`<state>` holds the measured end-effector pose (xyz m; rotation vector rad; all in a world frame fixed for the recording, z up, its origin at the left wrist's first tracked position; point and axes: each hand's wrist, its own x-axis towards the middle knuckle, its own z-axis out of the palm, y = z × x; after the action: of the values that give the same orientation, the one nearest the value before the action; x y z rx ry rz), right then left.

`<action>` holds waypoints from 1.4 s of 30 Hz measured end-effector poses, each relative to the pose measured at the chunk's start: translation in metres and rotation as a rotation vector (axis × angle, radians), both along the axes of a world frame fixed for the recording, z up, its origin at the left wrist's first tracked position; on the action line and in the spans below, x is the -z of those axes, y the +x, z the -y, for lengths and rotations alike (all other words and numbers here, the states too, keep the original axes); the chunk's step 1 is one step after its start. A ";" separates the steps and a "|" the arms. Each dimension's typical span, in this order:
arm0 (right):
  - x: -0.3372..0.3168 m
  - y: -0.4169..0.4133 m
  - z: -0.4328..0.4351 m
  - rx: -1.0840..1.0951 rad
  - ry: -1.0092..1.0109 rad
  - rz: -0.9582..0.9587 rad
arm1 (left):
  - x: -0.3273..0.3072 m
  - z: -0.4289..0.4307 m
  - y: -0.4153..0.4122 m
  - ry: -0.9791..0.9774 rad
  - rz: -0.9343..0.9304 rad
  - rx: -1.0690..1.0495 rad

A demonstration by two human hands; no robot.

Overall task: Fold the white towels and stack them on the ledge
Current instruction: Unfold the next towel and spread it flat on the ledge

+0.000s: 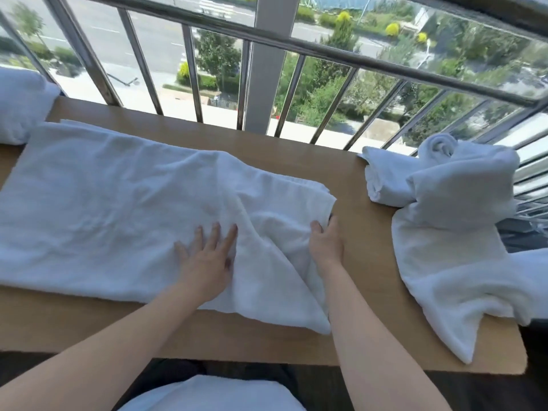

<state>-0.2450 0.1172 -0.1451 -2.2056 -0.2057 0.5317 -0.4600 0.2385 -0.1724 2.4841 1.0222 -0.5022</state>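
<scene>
A large white towel [103, 203] lies spread across the wooden ledge [364, 292], its right end bunched and partly folded over. My left hand [207, 256] presses flat on the towel near its middle, fingers straight and spread. My right hand [326, 241] grips the towel's folded right edge, fingers curled into the fabric. A pile of loose white towels [450, 232] lies at the right end of the ledge, one part hanging over the front edge. Another white towel [20, 105] sits at the far left.
A metal railing [296, 46] with vertical bars runs along the ledge's far side in front of a window onto a street and trees. The ledge's front edge is close to my body.
</scene>
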 end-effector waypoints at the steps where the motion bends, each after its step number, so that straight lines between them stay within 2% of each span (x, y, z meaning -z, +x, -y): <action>1: 0.001 0.013 0.002 -0.039 -0.017 0.018 | 0.001 0.006 0.003 0.011 -0.028 -0.031; 7: 0.011 0.086 0.017 -0.169 -0.043 0.124 | 0.010 0.040 0.031 0.119 -0.111 -0.218; 9: 0.015 0.103 0.023 -0.179 -0.069 0.130 | 0.008 0.056 0.048 0.133 0.010 -0.290; 11: 0.019 0.116 0.029 -0.218 -0.057 0.075 | 0.006 0.077 0.064 0.079 0.251 -0.318; 13: 0.023 0.125 0.033 -0.274 -0.036 0.028 | 0.005 0.102 0.077 0.012 0.323 -0.318; 17: 0.025 0.137 0.026 -0.296 -0.037 -0.013 | 0.006 0.135 0.093 0.072 0.278 -0.286; 21: 0.023 0.142 0.012 -0.329 -0.002 -0.021 | 0.008 0.148 0.106 0.122 0.120 -0.145; 24: 0.021 0.151 0.006 -0.356 0.022 -0.008 | 0.005 0.152 0.109 0.151 0.176 -0.121; 27: 0.016 0.168 -0.001 -0.277 0.060 -0.048 | 0.003 0.154 0.108 0.120 0.261 -0.072; 30: 0.016 0.181 -0.011 -0.138 0.077 -0.053 | 0.004 0.157 0.108 0.112 0.165 0.034; 32: 0.020 0.181 -0.012 -0.136 0.061 -0.059 | 0.002 0.159 0.109 0.131 0.127 0.052; 36: 0.030 0.181 -0.009 -0.161 0.107 -0.101 | -0.005 0.167 0.120 0.044 0.205 0.062; 38: 0.029 0.183 -0.011 -0.151 0.143 -0.097 | -0.006 0.174 0.127 -0.017 0.176 0.069; 42: 0.025 0.185 -0.010 -0.176 0.201 -0.150 | -0.011 0.182 0.146 0.116 0.104 0.024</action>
<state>-0.0595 0.1273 -0.1705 -1.9544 -0.3599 0.7375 -0.3142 0.0564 -0.1618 2.5966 1.0081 -0.3260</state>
